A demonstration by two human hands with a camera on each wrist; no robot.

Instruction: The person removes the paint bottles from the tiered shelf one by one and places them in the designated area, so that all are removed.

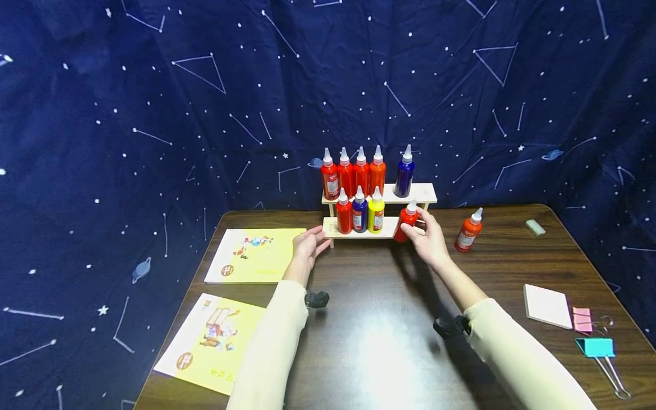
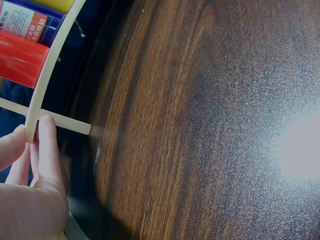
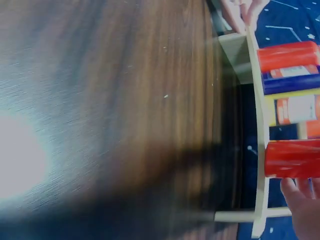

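At the left end of the wooden two-step rack (image 1: 390, 223), my left hand (image 1: 306, 249) pinches the lower board between thumb and fingers, which the left wrist view shows close up. My right hand (image 1: 431, 242) grips a red squeeze bottle (image 1: 406, 218) with a white nozzle, tilted a little, at the right part of the lower board. In the right wrist view this bottle's base is right at the board's edge. Left of it on the same board stand a red bottle (image 1: 344, 218), a blue bottle (image 1: 360, 215) and a yellow bottle (image 1: 376, 215).
Several red to orange bottles (image 1: 361, 177) and a dark blue bottle (image 1: 404, 177) stand on the upper board. An orange bottle (image 1: 468, 232) is on the table (image 1: 359, 319) at right. Two booklets lie at left; an eraser (image 1: 535, 227), white pad (image 1: 547, 306) and binder clips (image 1: 595, 347) lie at right.
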